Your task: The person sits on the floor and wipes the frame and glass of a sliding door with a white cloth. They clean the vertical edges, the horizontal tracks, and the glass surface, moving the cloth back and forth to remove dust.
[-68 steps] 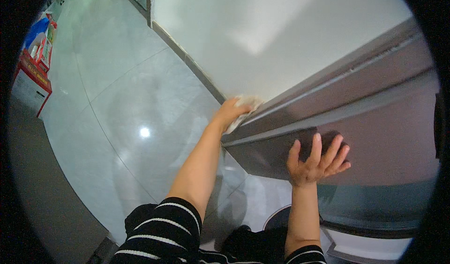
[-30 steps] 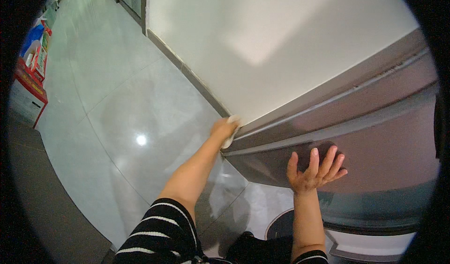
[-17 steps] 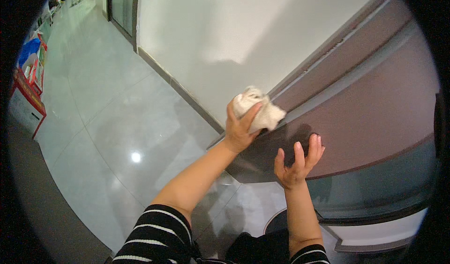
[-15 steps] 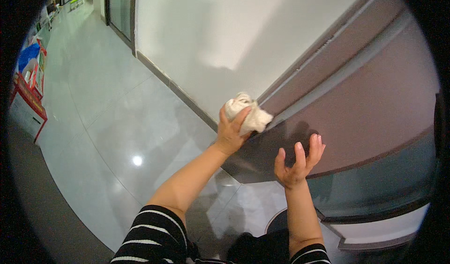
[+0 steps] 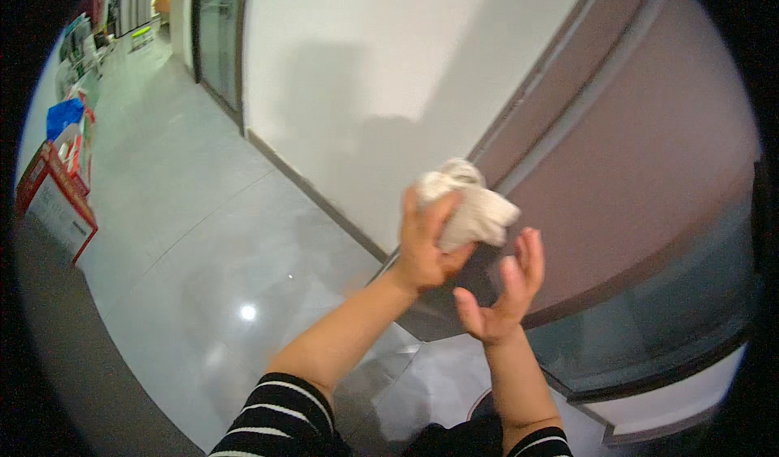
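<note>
I see left hand [image 5: 428, 250] pinching cream cloth [image 5: 480, 217], lifted off lower corner of brown panel [image 5: 641, 157] | right hand [image 5: 505, 301] spread, now nearer cloth | I judge corner contact broken

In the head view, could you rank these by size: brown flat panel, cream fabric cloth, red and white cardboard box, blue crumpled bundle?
1. Brown flat panel
2. Cream fabric cloth and red and white cardboard box: too alike to rank; the left hand partly hides the cloth
3. Blue crumpled bundle

Nothing can be read; the printing on the red-and-white carton [image 5: 58, 201] is too blurred.
</note>
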Available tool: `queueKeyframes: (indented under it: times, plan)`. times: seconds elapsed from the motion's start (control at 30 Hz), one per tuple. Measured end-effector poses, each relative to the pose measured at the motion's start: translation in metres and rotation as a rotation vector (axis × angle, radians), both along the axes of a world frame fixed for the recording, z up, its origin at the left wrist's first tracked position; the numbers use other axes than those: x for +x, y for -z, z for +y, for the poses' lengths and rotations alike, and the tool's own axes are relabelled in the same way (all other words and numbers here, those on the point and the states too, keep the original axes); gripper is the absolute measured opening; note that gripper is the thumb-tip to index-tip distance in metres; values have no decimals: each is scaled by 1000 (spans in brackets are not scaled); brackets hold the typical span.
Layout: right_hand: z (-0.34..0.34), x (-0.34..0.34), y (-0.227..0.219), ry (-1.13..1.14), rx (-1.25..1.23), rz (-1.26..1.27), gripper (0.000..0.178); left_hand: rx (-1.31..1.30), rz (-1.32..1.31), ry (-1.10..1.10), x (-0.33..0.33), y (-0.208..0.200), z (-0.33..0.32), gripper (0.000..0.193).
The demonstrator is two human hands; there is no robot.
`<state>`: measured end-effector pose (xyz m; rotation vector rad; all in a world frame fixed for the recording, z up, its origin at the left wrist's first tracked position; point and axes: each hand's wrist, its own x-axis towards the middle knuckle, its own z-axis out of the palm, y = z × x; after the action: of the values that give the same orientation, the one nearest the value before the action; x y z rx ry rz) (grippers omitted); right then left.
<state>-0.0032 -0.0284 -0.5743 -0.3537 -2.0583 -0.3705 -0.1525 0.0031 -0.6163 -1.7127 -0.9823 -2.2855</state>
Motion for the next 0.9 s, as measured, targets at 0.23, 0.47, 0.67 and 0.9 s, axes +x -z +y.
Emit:
queueKeyframes:
  times: [0.23,0.47,0.67,0.9]
  plan:
    - [-2,-27,-53,70,-93,-38,64,124,-35,34,21,-16,-3,67]
    - [13,9,-104,155,11,278,36,274,70,472,12,-42,-17,115]
    - [29,-4,-201,575,727,-30,45,-44,-193,149,3,0,16,83]
    - [51,-5,-98,530,739,-206,31,-171,-433,110,-12,22,38,58]
